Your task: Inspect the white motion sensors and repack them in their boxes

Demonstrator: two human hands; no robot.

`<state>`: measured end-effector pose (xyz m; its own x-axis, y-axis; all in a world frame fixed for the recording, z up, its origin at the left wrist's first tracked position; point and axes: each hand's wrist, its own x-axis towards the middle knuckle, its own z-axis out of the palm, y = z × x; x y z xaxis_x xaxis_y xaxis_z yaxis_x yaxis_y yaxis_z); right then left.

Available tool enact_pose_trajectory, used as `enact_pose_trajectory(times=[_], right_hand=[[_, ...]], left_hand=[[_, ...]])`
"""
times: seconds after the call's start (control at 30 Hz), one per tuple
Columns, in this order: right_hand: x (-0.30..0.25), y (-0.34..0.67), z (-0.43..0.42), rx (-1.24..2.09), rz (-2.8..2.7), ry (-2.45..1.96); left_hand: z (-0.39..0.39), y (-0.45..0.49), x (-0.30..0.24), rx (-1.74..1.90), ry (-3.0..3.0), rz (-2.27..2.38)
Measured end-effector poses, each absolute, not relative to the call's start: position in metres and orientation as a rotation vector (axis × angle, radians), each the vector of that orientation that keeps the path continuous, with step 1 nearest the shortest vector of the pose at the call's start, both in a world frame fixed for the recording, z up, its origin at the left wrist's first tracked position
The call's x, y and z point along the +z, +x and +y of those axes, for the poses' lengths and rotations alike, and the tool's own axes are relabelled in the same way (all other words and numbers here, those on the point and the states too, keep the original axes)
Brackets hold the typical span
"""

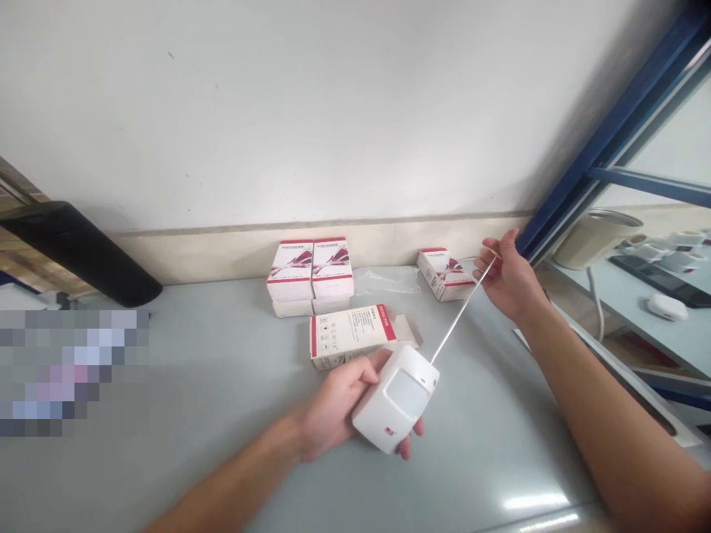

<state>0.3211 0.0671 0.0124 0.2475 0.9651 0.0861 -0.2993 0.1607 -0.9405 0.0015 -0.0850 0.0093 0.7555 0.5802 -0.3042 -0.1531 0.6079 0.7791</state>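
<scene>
My left hand [338, 403] grips a white boxy sensor device [395, 398] with a frosted window, held just above the grey table [194, 414]. A thin white cable [460, 314] runs taut from the device's top up to my right hand [508, 277], whose fingers are pinched on its far end near the wall. Behind the device lies an opened white and red carton [349, 333] on its side.
Stacked red and white boxes [311, 275] stand against the wall, another box [444, 272] lies near my right hand. A clear plastic bag [386, 281] lies between them. A black object [78, 252] leans at left. Blue shelving [611, 141] and a cluttered bench are at right.
</scene>
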Motion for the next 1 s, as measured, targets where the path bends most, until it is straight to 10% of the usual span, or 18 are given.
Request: enact_pose_trajectory(times=[1.0], right_hand=[[0.004,0.246,0.021,0.571,-1.45,-1.384]], left_hand=[[-0.096,0.015,0.021,0.786,0.614,0.62]])
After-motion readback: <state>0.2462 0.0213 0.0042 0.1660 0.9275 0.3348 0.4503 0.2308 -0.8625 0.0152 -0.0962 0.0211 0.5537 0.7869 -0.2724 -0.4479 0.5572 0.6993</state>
